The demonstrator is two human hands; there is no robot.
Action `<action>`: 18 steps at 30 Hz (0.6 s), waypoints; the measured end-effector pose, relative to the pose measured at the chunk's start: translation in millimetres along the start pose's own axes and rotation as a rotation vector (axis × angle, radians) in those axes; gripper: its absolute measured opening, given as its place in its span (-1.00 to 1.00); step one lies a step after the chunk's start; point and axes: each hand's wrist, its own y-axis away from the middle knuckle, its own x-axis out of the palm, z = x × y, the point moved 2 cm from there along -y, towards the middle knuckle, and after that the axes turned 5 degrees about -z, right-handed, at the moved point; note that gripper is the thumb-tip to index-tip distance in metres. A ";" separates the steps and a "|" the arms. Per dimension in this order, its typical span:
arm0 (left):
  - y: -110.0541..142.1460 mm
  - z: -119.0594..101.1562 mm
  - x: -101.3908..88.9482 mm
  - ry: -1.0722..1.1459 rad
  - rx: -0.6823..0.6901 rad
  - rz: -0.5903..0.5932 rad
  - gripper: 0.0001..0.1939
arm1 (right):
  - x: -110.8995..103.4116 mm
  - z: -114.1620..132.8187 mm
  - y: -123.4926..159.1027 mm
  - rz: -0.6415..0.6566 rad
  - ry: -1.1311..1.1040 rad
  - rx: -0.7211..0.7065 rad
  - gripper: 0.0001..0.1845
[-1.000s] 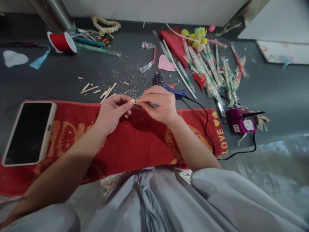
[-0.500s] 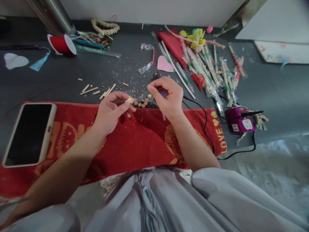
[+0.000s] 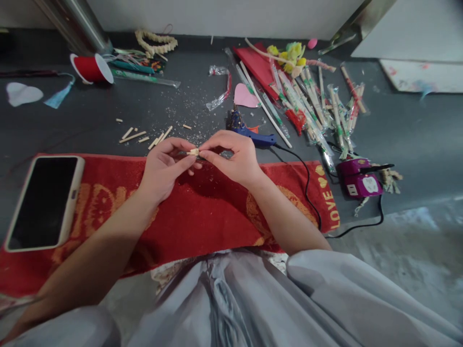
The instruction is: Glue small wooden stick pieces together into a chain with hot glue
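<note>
Between the fingertips of my left hand (image 3: 170,161) is a small strand of pale wooden pieces (image 3: 194,152), pinched at its end. My right hand (image 3: 231,156) meets it from the other side, thumb and forefinger closed on the same pale end. The rest of the strand is hidden behind my right hand. Just beyond that hand lies a blue glue gun (image 3: 260,139), its nozzle pointing away and its cable trailing right. Short wooden sticks (image 3: 155,140) and crumbs are scattered on the dark table past my left hand.
A red towel (image 3: 202,217) covers the table's front edge, with a phone (image 3: 39,202) on its left end. Wrapped chopsticks (image 3: 311,103) pile up at the right, near a purple power socket (image 3: 360,180). A red thread spool (image 3: 92,68) stands at the back left.
My right hand has come down and left from above the glue gun to the pale end in my left hand. The glue gun now shows; the hanging strand is covered. My left hand stays put.
</note>
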 end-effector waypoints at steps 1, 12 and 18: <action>0.3 0.4 -0.5 -0.013 0.007 0.002 -0.71 | 0.4 0.3 0.2 -0.001 -0.003 0.003 -0.87; 0.8 -4.1 2.7 -0.026 -0.021 -0.059 -0.74 | -10.8 -14.1 -1.2 -0.162 0.109 0.109 -0.79; -1.0 -3.6 3.7 0.033 -0.065 -0.036 -0.77 | -9.5 -13.9 -0.8 -0.148 0.123 0.112 -0.81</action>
